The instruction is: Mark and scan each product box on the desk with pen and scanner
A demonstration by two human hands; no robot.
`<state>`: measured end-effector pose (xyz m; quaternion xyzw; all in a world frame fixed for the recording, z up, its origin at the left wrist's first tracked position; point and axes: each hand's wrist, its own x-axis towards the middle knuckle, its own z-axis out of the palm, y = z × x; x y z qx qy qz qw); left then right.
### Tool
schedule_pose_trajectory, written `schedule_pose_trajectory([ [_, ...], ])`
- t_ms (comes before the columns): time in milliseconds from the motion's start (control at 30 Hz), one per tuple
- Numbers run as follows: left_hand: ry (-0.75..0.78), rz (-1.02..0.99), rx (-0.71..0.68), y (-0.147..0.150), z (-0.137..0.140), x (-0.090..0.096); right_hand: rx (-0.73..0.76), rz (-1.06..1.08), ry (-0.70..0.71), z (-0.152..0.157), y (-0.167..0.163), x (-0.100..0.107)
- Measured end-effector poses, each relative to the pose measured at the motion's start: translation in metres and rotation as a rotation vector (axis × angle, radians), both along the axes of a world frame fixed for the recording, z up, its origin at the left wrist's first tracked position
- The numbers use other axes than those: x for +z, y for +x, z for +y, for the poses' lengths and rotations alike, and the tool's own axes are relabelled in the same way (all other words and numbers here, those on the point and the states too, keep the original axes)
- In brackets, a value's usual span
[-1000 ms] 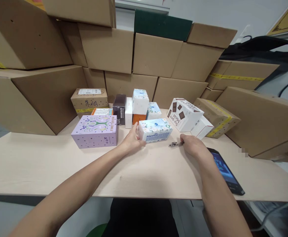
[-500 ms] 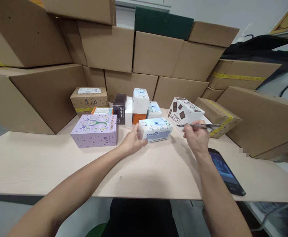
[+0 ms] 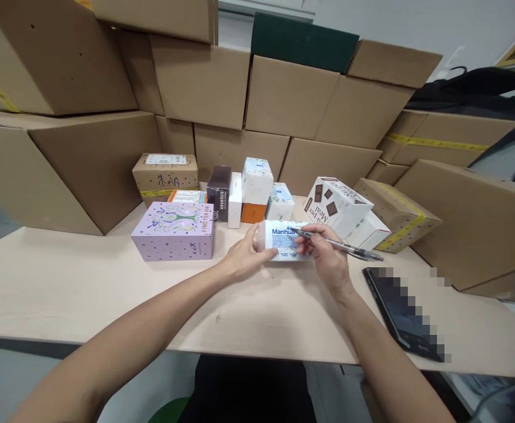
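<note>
A white and blue pack of tissues [image 3: 284, 242] marked "Manhua" is tilted so its printed side faces me. My left hand [image 3: 247, 257] grips its left end, thumb across the lower front corner. In my right hand [image 3: 331, 261] is a pen [image 3: 358, 251], pinched between thumb and fingers. The pen's tip points left, at the printed face near the lettering; whether it touches cannot be made out. Left of the pack lies a purple box [image 3: 173, 238] labelled FINDTEA. Behind it stand a dark box [image 3: 219, 194], a slim white box [image 3: 235, 201] and more tissue packs [image 3: 257, 179].
A white "Super Meal" box [image 3: 334, 205] and a taped carton [image 3: 401, 217] stand to the right. A dark tablet-like device [image 3: 390, 305], partly pixelated, lies near my right forearm. Stacked cardboard cartons [image 3: 288, 97] wall in the table's back and sides.
The tissue pack has turned so its lettered side faces up toward me. My right hand has brought the pen left and down, from beside the pack to over its printed face.
</note>
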<state>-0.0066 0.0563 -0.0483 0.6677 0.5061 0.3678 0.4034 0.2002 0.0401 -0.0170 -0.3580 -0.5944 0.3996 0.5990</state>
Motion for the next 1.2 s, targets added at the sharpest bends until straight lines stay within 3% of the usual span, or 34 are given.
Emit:
schedule_pose_trajectory([
  [333, 0.016, -0.017, -0.049, -0.001, 0.000, 0.001, -0.095, -0.266, 0.112, 0.001, -0.018, -0.017],
  [533, 0.011, 0.010, -0.074, -0.004, 0.001, 0.003, -0.108, -0.384, 0.173, 0.000, -0.018, -0.016],
  [1200, -0.002, 0.036, -0.057, -0.004, 0.001, 0.003, -0.107, -0.476, 0.169, -0.004, -0.023, -0.007],
])
